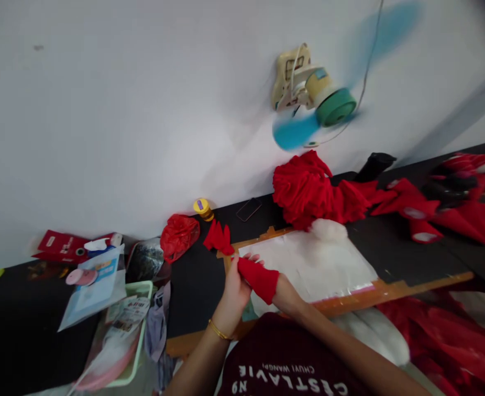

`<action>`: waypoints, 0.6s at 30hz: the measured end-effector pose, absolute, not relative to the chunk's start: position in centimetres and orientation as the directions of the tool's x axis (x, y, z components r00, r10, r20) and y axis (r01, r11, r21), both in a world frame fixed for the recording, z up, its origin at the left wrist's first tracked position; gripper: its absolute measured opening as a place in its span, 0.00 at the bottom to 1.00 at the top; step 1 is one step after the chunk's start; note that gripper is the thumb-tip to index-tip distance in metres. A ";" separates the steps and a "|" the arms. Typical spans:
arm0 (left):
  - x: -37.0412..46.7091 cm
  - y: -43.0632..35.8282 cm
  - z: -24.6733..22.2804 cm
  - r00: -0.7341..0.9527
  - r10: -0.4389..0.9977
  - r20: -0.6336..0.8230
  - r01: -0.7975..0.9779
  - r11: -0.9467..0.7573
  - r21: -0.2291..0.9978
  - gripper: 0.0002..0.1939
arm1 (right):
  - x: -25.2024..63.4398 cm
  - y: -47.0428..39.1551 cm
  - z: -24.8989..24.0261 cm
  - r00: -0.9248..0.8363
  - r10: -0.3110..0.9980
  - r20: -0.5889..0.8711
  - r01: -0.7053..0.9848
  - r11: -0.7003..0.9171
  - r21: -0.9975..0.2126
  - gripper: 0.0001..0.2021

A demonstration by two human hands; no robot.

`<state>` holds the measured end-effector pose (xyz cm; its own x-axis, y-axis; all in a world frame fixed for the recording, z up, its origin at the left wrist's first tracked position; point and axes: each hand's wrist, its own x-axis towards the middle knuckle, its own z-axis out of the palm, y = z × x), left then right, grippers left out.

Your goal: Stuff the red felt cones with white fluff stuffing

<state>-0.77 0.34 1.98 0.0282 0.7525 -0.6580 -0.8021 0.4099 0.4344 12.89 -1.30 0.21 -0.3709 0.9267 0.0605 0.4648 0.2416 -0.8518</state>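
Observation:
A red cloth piece (259, 279) covers most of my right hand (282, 291), which is inside it up to near the wrist; its fingers are hidden. My left hand (236, 283) wraps round the far end of that red cloth, its fingertips showing beyond it. Just past my left hand another small red cloth piece (219, 237) lies on the black table. Both hands are above the left edge of a white sheet (284, 264) taped down on the table. A tuft of white stuffing (329, 231) rests at the sheet's far side.
A large pile of red cloth pieces (304, 190) lies at the back, with more red pieces (415, 209) to the right. A wall fan (335, 104) hangs above. Leftward are a red plastic bag (179, 236), a yellow-lidded jar (203, 208), a phone (249, 209) and a green basket (143, 313).

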 end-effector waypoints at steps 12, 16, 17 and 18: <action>0.6 1.1 -4.6 -0.192 0.646 -0.739 -0.693 0.444 0.568 0.07 | 13.1 -1.5 -4.4 -0.605 0.792 -0.080 0.540 0.334 -0.773 0.20; -1.4 1.8 -7.4 -0.244 0.642 -0.727 -0.613 0.479 0.629 0.08 | 15.6 -1.6 -6.1 -0.628 0.769 -0.117 0.480 0.264 -0.837 0.18; -1.9 2.0 -8.0 -0.235 0.644 -0.728 -0.577 0.510 0.638 0.10 | 16.8 -1.4 -7.0 -0.592 0.796 -0.127 0.486 0.227 -0.844 0.18; -2.4 2.3 -8.6 -0.229 0.644 -0.730 -0.537 0.541 0.647 0.11 | 18.3 -1.2 -7.9 -0.530 0.834 -0.150 0.518 0.179 -0.836 0.18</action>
<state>-2.39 2.29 -8.55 -0.2295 0.6440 -0.7298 -0.5374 0.5413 0.6466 18.26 -1.15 -7.91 -0.5301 0.8345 -0.1504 0.5183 0.1786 -0.8364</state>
